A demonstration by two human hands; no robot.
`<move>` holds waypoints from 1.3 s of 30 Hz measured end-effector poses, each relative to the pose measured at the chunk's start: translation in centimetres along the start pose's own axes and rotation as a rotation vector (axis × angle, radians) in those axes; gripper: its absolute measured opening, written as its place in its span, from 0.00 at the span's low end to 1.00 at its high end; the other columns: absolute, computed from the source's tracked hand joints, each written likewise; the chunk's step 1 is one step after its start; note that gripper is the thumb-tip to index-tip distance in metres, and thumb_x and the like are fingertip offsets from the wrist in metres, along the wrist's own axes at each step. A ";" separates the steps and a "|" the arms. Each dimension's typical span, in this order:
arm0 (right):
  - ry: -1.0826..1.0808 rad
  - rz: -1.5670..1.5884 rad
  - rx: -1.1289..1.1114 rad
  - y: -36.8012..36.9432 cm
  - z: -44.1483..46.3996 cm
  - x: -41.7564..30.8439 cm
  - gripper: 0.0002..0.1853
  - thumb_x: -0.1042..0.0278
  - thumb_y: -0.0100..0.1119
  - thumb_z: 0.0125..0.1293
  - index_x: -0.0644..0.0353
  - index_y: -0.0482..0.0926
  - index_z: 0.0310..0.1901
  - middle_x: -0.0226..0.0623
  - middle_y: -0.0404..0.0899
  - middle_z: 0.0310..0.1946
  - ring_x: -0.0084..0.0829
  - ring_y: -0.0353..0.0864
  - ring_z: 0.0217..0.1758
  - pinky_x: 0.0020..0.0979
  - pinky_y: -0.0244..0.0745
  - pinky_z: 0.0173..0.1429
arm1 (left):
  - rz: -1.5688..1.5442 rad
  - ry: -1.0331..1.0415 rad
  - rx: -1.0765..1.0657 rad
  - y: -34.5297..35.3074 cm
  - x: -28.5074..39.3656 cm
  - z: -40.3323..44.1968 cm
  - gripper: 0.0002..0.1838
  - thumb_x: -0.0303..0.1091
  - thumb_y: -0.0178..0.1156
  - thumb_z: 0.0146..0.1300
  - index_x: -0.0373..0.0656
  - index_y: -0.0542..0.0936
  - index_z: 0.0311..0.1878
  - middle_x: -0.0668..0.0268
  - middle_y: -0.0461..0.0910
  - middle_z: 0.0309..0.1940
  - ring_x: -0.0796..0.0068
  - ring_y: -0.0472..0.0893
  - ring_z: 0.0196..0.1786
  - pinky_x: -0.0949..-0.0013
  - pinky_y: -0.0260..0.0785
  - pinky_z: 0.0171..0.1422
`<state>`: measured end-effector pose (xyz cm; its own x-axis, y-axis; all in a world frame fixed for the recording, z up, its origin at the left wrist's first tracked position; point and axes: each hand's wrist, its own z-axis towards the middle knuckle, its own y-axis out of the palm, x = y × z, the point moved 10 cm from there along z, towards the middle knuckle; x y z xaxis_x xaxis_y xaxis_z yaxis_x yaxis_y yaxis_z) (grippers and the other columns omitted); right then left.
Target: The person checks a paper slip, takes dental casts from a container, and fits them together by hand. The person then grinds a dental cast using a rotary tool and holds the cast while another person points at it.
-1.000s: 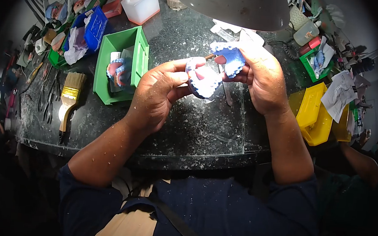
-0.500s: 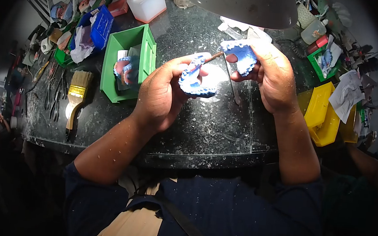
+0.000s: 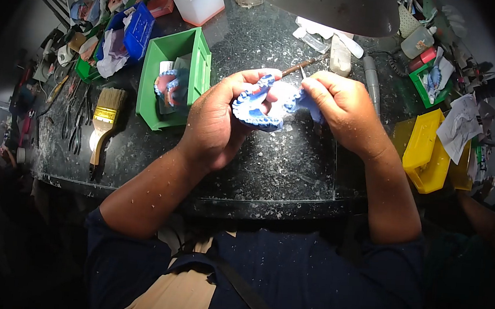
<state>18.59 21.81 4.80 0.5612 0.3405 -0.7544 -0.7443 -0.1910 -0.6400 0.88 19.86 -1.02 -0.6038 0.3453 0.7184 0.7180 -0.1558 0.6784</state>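
Note:
My left hand [image 3: 215,117] holds a blue horseshoe-shaped dental model [image 3: 254,105], its row of teeth facing up. Close on its right, my right hand [image 3: 341,109] grips a second blue dental model [image 3: 303,102], partly hidden by the fingers and washed out by bright light. Behind the two models lies a thin brown-handled tool [image 3: 308,64] on the dark table. To the left stands a green bin [image 3: 201,64] with a pink and blue dental model [image 3: 168,87] inside.
A brush [image 3: 106,120] and metal tools [image 3: 76,118] lie at left. Behind are a blue bin [image 3: 139,33], a white jug [image 3: 198,2] and a grey lamp shade [image 3: 329,7]. At right are yellow bins [image 3: 425,151], a small green bin [image 3: 424,87] and another person's arm [image 3: 484,216].
My right hand has turned over with its model, which is now more covered, and its back faces up. The left model has tilted from its earlier pose. The whole view has shifted slightly.

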 end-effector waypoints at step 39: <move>-0.311 0.179 0.207 -1.8 -1.0 -3.1 0.09 0.67 0.78 0.67 0.63 0.91 0.41 0.41 0.91 0.41 0.37 0.90 0.46 0.36 0.82 0.56 | 0.691 0.408 -0.165 3.8 2.2 -1.3 0.17 0.23 0.63 0.82 0.34 0.76 0.69 0.59 0.83 0.63 0.72 0.84 0.66 0.66 0.76 0.75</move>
<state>18.57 20.19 8.13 0.3033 0.5868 -0.7508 -0.8952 -0.0944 -0.4355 1.82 18.84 3.39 -0.1452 -0.2377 0.9604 0.9334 -0.3550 0.0533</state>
